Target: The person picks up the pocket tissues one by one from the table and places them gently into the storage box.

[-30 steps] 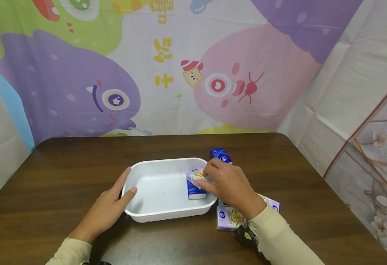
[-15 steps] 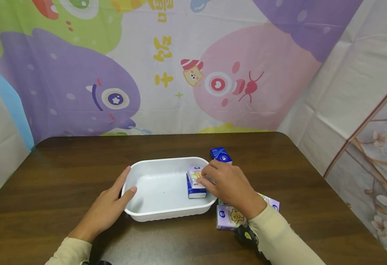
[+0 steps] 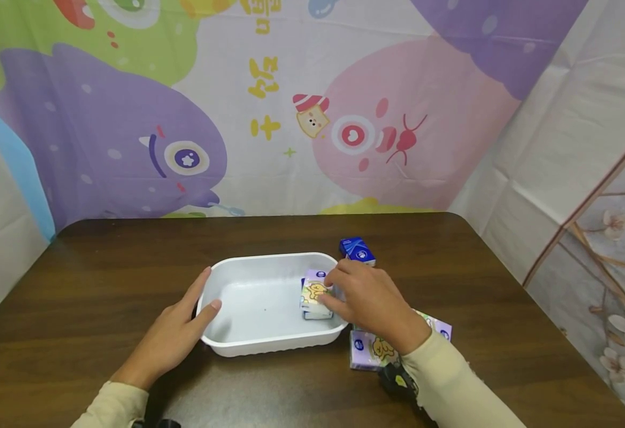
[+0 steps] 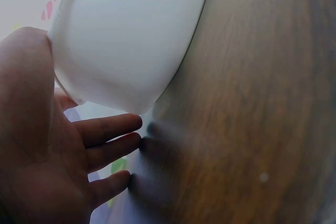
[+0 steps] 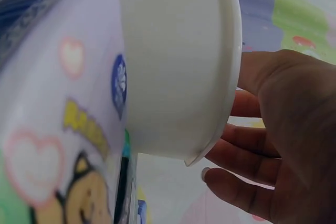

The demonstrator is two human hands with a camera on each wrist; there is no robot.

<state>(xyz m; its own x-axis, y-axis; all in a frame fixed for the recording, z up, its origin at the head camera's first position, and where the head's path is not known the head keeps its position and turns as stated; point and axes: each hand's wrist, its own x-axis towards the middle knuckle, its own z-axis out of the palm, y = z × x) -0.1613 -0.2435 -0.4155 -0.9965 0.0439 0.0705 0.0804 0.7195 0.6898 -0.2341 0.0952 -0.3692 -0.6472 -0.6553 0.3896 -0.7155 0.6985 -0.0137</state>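
1. Left hand (image 3: 165, 342): fingers pretty straight, touching the white tray (image 3: 275, 346) at its left end.
2. Right hand (image 3: 371, 297): pinching the purple pack (image 3: 314, 290) by its right edge, over a blue pack (image 3: 318, 315) inside the tray.
3. Second blue one (image 3: 357, 251): on the bench (image 3: 104, 285), just past that hand.

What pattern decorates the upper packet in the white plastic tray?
Rectangular lilac packet: yellow cartoon animal; clearest in head view.
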